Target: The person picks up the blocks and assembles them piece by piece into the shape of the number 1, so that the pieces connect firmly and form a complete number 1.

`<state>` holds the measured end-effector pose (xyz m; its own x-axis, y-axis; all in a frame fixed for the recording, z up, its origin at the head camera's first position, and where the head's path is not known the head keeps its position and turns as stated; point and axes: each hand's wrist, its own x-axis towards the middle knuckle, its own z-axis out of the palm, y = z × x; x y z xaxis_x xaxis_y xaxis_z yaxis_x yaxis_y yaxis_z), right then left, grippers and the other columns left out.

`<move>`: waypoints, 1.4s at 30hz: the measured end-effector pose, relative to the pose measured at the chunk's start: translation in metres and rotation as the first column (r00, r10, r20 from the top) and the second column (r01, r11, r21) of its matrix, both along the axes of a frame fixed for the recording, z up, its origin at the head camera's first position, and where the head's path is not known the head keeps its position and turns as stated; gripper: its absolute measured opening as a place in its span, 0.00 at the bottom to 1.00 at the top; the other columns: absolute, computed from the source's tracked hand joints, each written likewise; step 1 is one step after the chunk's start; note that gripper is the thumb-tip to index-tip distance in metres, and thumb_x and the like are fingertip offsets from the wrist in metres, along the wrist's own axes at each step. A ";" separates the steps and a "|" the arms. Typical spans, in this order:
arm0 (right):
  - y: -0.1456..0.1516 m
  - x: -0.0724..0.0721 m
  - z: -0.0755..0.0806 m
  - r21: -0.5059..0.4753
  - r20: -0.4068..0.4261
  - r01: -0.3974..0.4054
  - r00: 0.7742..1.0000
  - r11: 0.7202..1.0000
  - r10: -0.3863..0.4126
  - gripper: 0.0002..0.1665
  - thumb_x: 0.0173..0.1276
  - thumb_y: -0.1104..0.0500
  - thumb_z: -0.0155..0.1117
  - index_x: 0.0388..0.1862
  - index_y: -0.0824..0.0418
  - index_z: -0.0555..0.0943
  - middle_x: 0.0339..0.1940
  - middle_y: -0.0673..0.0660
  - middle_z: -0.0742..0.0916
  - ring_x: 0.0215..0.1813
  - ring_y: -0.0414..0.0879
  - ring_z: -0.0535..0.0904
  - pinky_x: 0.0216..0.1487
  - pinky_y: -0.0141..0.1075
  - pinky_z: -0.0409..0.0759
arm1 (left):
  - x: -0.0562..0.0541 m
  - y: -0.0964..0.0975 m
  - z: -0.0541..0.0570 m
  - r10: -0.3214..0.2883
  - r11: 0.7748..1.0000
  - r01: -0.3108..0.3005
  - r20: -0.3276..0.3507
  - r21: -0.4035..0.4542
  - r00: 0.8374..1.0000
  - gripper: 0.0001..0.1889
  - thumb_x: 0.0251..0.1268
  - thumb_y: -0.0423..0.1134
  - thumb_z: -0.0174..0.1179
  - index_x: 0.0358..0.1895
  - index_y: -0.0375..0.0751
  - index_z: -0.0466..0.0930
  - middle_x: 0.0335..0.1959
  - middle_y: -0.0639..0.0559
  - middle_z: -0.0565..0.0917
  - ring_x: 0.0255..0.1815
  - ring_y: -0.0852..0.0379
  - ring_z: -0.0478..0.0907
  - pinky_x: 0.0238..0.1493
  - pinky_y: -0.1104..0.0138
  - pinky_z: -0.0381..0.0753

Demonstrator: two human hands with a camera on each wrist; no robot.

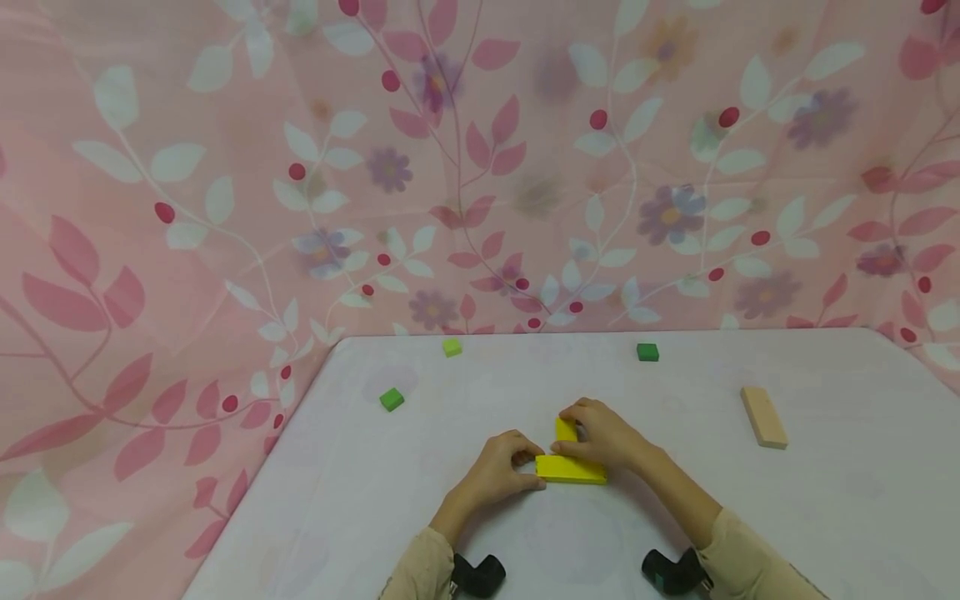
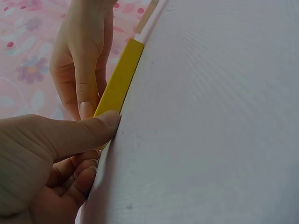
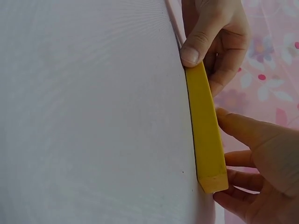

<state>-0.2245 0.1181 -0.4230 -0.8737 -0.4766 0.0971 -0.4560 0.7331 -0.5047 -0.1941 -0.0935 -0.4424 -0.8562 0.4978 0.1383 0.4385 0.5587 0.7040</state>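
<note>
Fingers of the left hand [image 1: 497, 468] pinch the front yellow block [image 1: 572, 470]; those of the right hand [image 1: 606, 435] curl about the rear yellow block [image 1: 566, 431].
Across the white table [image 1: 315, 500], the front yellow block's long axis runs left to right from the left hand; just behind it, nearer the right hand, the rear yellow block seems to point away from the person, though fingers partly hide it.

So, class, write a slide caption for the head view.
Left hand grips the near yellow block, right hand the far yellow block, on a white table.
</note>
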 end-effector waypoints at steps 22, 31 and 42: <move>0.000 0.002 0.000 -0.031 -0.008 -0.024 1.000 0.999 0.024 0.30 0.57 0.48 0.70 0.50 0.70 0.79 0.47 0.60 0.81 0.47 0.52 0.75 0.53 0.47 0.76 | 0.000 0.000 -0.001 -0.007 1.000 0.007 -0.002 0.003 1.000 0.17 0.47 0.36 0.73 0.43 0.36 0.84 0.34 0.54 0.79 0.34 0.65 0.72 0.39 0.74 0.74; 0.001 0.001 -0.001 -0.040 0.011 -0.022 1.000 0.999 0.023 0.31 0.56 0.48 0.71 0.51 0.70 0.79 0.48 0.60 0.80 0.48 0.52 0.75 0.54 0.47 0.76 | 0.000 0.000 0.000 -0.003 1.000 0.003 0.002 0.000 1.000 0.17 0.47 0.36 0.73 0.43 0.35 0.84 0.34 0.54 0.79 0.34 0.65 0.72 0.39 0.74 0.74; 0.002 0.002 -0.002 -0.059 -0.013 -0.047 0.999 0.997 0.046 0.32 0.57 0.48 0.70 0.52 0.71 0.79 0.45 0.59 0.80 0.46 0.50 0.75 0.52 0.45 0.77 | 0.001 0.001 -0.001 -0.011 1.000 0.011 -0.033 -0.002 0.999 0.17 0.47 0.36 0.73 0.42 0.36 0.84 0.33 0.54 0.78 0.33 0.65 0.71 0.38 0.75 0.73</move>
